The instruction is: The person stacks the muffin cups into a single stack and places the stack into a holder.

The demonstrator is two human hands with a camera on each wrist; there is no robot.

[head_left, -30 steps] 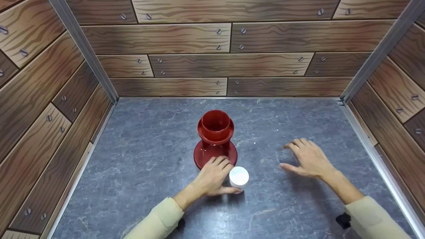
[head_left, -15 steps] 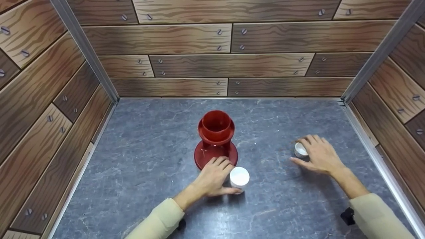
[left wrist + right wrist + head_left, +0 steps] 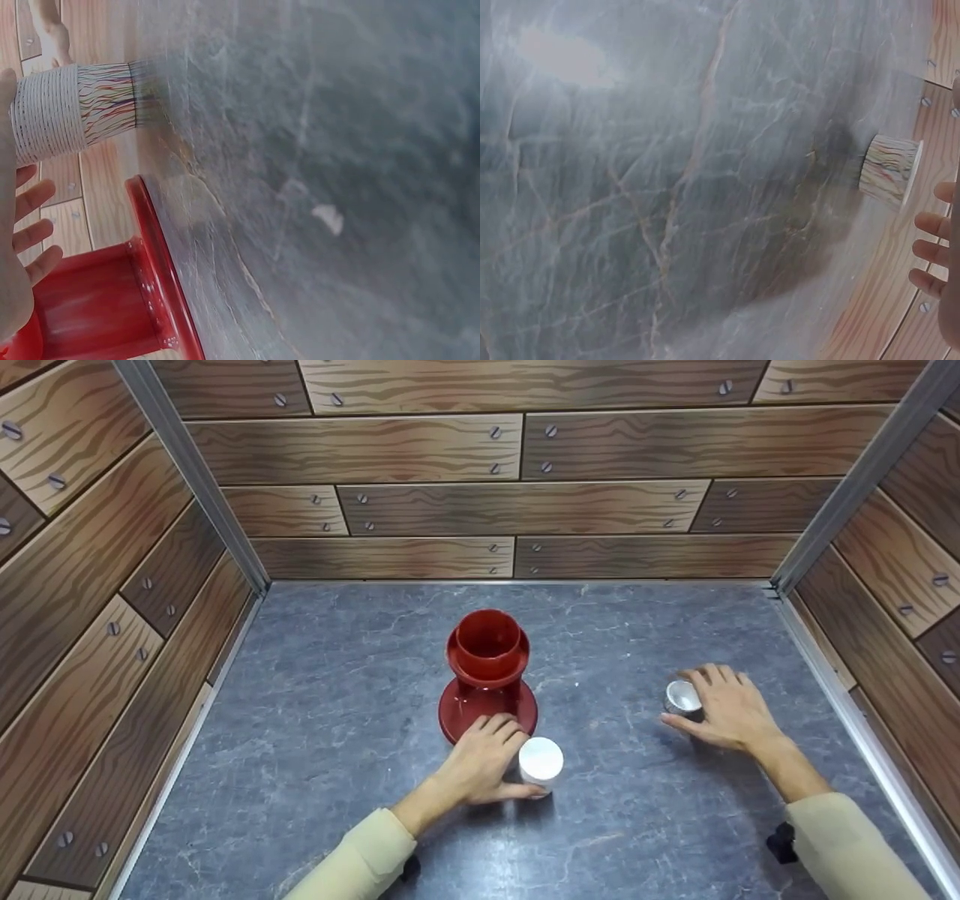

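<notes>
My left hand (image 3: 484, 761) holds a white cylindrical container (image 3: 540, 759) between thumb and index finger. In the left wrist view this container (image 3: 49, 112) shows a ribbed white upper part above a band of coloured lines; its other fingers spread alongside. Farther right, my right hand (image 3: 731, 709) hovers around a small cup (image 3: 683, 697) with a white inside. From the right wrist, the cup (image 3: 889, 171) stands on the tabletop, patterned with coloured lines, and the fingertips (image 3: 930, 251) are apart from its white rim. A red stand (image 3: 488, 660) with a round base is just behind my left hand.
The grey marbled tabletop (image 3: 337, 697) has wood-print walls (image 3: 480, 450) at the back and both sides. Metal strips (image 3: 862, 720) run along the side edges. The red stand rises higher than the left hand's container.
My right hand has moved slightly right and back, its fingers now around the small cup, which was hidden a second ago and appeared half a second ago. The left hand and container stayed still.
</notes>
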